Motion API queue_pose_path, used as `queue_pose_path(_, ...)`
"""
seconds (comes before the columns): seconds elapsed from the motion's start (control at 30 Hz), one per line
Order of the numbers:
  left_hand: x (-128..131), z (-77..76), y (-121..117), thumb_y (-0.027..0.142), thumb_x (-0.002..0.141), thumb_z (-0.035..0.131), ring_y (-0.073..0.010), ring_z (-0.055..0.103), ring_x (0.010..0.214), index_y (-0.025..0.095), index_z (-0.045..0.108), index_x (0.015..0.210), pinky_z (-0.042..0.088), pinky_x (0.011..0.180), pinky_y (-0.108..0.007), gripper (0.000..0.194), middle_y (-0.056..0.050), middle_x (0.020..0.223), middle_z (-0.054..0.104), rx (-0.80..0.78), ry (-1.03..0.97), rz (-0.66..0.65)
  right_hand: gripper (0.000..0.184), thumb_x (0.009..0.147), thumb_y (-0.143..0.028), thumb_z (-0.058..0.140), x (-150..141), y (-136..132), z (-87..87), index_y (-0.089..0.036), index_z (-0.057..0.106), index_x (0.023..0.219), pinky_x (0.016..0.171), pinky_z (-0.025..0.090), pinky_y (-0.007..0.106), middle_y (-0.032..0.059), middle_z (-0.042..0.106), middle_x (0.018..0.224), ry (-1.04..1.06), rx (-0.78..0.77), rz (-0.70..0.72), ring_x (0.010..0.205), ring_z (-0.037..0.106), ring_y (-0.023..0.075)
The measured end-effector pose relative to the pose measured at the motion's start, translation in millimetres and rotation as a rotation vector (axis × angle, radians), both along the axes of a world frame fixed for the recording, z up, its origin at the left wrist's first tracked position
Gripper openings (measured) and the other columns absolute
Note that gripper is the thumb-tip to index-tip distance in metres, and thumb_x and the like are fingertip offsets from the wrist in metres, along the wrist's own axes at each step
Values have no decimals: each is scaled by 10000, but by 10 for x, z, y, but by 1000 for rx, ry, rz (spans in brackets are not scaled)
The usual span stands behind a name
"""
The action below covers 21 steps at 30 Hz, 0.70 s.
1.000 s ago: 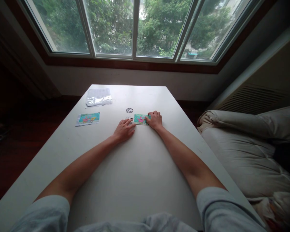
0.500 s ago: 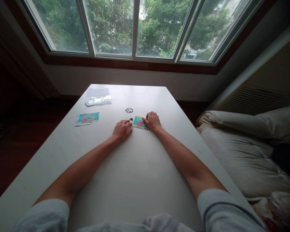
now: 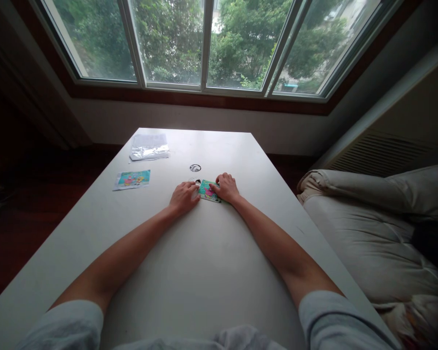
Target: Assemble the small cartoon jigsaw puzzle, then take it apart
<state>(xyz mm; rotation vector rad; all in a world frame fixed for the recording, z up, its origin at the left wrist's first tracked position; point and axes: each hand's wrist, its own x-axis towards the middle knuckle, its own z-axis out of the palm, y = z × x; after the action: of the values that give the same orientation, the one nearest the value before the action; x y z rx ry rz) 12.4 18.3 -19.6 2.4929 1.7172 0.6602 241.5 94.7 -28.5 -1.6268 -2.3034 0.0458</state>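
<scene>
A small green and pink picture card (image 3: 205, 191) lies on the white table between my two hands. My right hand (image 3: 227, 187) is closed over its right side, the thumb on the printed face. Against the card's left edge rests my left hand (image 3: 183, 196), its fingers curled down. By those fingertips shows a small round clear piece (image 3: 197, 182) with a dark spot, partly hidden by the hand. What the left fingers hold, if anything, is hidden. Just beyond lies a round black-and-white disc (image 3: 195, 167).
On the left of the white table (image 3: 200, 272) lies a larger cartoon picture sheet (image 3: 133, 179). A clear plastic sleeve with papers (image 3: 149, 147) is near the far left corner. A beige cushioned seat (image 3: 354, 233) stands on the right, and a window (image 3: 204, 48) faces me.
My right hand has shifted slightly left and toward me, and the card has moved with it, now meeting the left fingertips. The left hand has stayed about where it was.
</scene>
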Motion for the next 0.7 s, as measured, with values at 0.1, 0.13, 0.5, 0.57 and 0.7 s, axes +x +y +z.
queue_pose_path(0.1, 1, -15, 7, 429, 939, 549, -284, 499, 1302, 265, 643, 1301, 404, 1125, -457, 408, -70, 1407, 588, 7, -1, -4, 415, 985, -587, 442, -83, -32, -8, -204, 602, 983, 953, 381, 409, 129, 587, 1135, 20, -5, 2, 1083, 503, 284)
queue_pose_path(0.13, 2, -23, 8, 431, 937, 555, -285, 499, 1301, 259, 631, 1317, 402, 1124, -454, 423, -75, 1408, 586, 8, -3, -6, 400, 985, -576, 451, -111, -46, -10, -205, 597, 962, 943, 381, 402, 122, 595, 1115, 32, 0, 5, 1066, 512, 278)
queue_pose_path(0.5, -16, -108, 63, 354, 934, 588, -307, 473, 1325, 209, 516, 1444, 355, 1140, -451, 535, -121, 1435, 562, 26, -70, -16, 229, 943, -417, 588, -288, -132, -11, -203, 618, 1019, 860, 371, 358, 79, 656, 967, 164, 50, 122, 961, 552, 249)
queue_pose_path(0.57, -20, -117, 63, 328, 936, 581, -303, 479, 1315, 222, 523, 1437, 356, 1137, -450, 516, -112, 1424, 569, 28, -94, -29, 217, 934, -423, 601, -328, -124, -20, -211, 642, 950, 876, 375, 363, 84, 641, 985, 161, 69, 147, 997, 539, 255)
queue_pose_path(0.7, -40, -123, 79, 295, 930, 584, -303, 532, 1233, 236, 560, 1401, 397, 1095, -451, 475, -114, 1324, 611, 27, -207, 4, 238, 932, -423, 600, -449, -92, -24, -205, 655, 853, 870, 395, 348, 84, 610, 941, 209, 63, 172, 972, 533, 239)
